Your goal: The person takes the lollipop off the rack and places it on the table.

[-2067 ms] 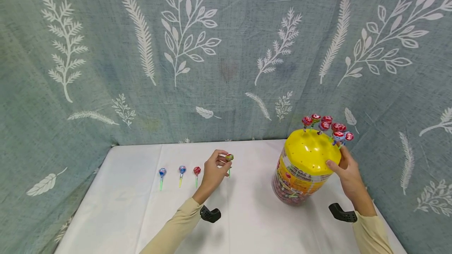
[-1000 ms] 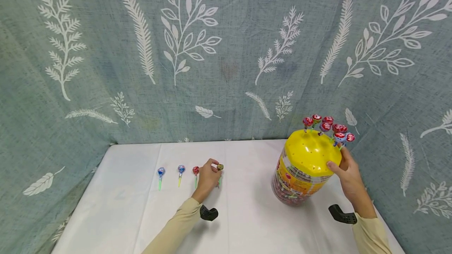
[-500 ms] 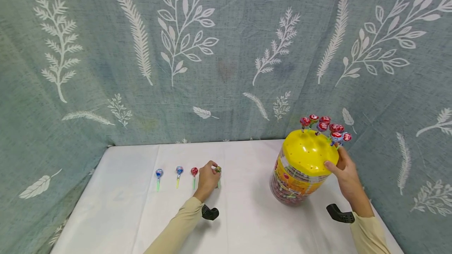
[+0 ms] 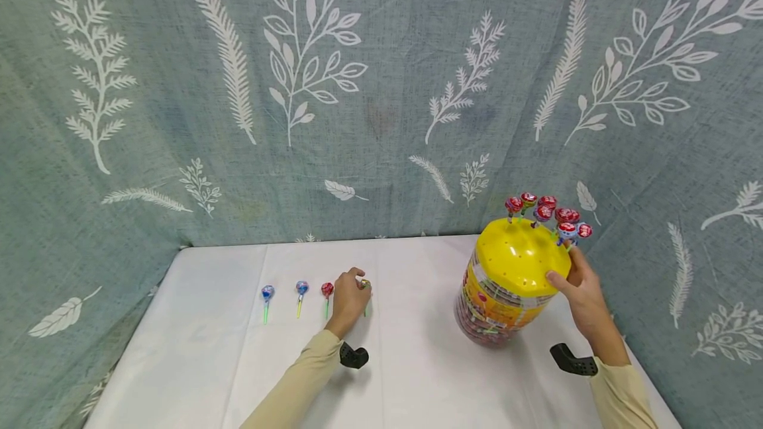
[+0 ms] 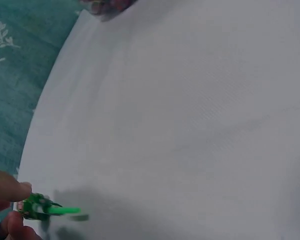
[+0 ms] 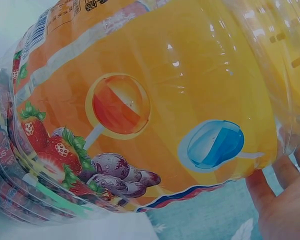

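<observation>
Green-wrapped, the lollipop (image 5: pixel 34 206) pinched in your left hand (image 4: pixel 350 299) is well left of the jar (image 4: pixel 497 306), gripped near its top by your right hand (image 4: pixel 584 295), with three lollipops (image 4: pixel 302 287) lying farther left.

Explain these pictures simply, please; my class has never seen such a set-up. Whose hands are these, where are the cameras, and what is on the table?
No machine here: a person works with two bare hands. The widest picture comes from a camera worn on the head; the two closer ones come from cameras on the wrists.

On the white table lie two blue lollipops and a red lollipop, in a row. Beside them, the left hand pinches a green-wrapped lollipop. The right hand grips a big jar at its yellow lid, where more lollipops stand upright.
</observation>
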`<control>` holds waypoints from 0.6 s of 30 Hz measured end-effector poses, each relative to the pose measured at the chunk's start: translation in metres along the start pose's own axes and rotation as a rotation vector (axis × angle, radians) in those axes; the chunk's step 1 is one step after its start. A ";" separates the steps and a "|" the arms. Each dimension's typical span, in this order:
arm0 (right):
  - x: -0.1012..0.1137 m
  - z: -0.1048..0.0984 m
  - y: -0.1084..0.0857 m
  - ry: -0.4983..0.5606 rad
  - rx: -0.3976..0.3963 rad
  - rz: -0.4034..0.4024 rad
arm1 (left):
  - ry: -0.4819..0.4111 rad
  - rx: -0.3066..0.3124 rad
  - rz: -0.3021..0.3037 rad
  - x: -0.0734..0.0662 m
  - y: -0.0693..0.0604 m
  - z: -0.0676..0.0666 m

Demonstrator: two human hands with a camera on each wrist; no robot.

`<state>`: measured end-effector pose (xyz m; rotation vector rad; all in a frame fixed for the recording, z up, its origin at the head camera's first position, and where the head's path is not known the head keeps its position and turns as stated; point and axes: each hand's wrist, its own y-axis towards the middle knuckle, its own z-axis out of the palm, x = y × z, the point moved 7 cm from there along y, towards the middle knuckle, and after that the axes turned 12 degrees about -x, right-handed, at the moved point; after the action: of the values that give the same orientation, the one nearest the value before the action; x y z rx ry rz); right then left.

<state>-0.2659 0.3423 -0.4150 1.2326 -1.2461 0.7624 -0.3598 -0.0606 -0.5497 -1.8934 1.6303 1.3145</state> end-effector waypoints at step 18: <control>0.002 0.001 0.002 0.043 0.013 -0.018 | -0.328 0.131 0.102 -0.112 0.012 -0.008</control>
<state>-0.2680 0.3414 -0.4129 1.2302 -1.1948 0.7808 -0.3596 -0.0018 -0.4538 -1.4474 1.6132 1.4314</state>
